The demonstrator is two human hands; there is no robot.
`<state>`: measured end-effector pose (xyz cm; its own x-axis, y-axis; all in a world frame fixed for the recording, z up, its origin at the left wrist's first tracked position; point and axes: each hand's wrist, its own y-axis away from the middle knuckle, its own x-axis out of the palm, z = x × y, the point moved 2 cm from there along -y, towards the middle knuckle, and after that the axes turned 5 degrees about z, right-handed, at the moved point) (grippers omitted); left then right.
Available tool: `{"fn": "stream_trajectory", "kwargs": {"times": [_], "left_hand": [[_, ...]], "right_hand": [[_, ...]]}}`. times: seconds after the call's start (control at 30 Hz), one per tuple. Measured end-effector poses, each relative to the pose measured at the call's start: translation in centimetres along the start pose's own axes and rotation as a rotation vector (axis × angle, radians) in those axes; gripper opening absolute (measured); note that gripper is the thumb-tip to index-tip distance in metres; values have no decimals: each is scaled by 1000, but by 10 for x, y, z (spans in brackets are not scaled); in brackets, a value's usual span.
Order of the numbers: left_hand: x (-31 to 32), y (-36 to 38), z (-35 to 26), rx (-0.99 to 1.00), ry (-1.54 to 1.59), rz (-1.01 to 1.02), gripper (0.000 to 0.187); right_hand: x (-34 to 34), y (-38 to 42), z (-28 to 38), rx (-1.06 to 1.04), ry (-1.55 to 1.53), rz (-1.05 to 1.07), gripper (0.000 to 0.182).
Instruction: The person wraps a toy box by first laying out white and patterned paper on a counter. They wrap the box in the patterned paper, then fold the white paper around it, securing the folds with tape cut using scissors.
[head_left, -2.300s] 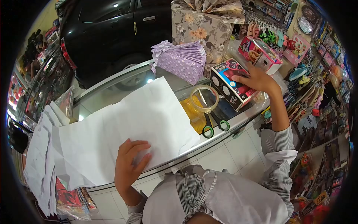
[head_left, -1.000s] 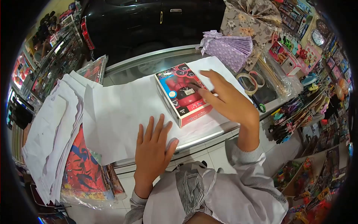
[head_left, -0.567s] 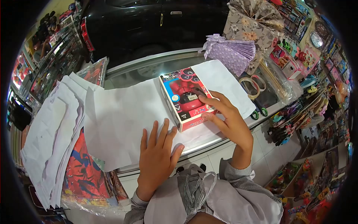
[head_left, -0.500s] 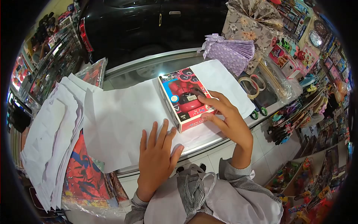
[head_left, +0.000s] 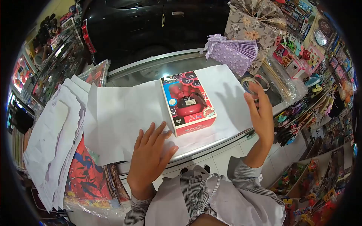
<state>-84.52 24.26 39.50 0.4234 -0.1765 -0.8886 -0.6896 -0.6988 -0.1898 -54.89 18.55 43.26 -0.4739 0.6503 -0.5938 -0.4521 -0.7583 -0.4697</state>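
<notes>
A toy box (head_left: 189, 106) with a red, black and blue front lies face up on a large white paper sheet (head_left: 124, 109). My left hand (head_left: 149, 154) rests at the sheet's front edge, fingers spread, just left of the box's near corner and holding nothing. To the right of the box, my right hand (head_left: 263, 113) is raised at the sheet's right edge, thumb and fingers apart with nothing visible in them. It is nearest to the rolls of tape (head_left: 262, 83), partly covering them.
Under the paper is a glass-topped counter (head_left: 151, 72). A stack of white paper (head_left: 52, 139) and a red printed plastic package (head_left: 88, 173) lie at left. A purple pleated wrapped piece (head_left: 232, 54), floral wrapping (head_left: 252, 28) and wooden sticks (head_left: 277, 77) are at right. Behind stands a black car (head_left: 151, 30).
My right hand has let go of the box and moved right, towards the tape. The box now sits slightly lower in view, and my left hand has shifted left with the paper's left part.
</notes>
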Motion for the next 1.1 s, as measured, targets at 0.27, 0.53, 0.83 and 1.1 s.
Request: {"fn": "stream_trajectory", "kwargs": {"times": [0.27,0.53,0.83,1.1], "left_hand": [[-20,-29,-27,80,114,-204,43],[-12,-38,-28,114,-65,-174,38],[-8,-39,-21,135,14,-194,40],[-11,-39,-20,191,268,-153,50]], "right_hand": [[0,-28,-27,78,199,188,34],[0,-48,10,-127,-505,459,34],[44,-30,69,-443,-294,812,29],[62,-15,65,-718,1,616,28]]}}
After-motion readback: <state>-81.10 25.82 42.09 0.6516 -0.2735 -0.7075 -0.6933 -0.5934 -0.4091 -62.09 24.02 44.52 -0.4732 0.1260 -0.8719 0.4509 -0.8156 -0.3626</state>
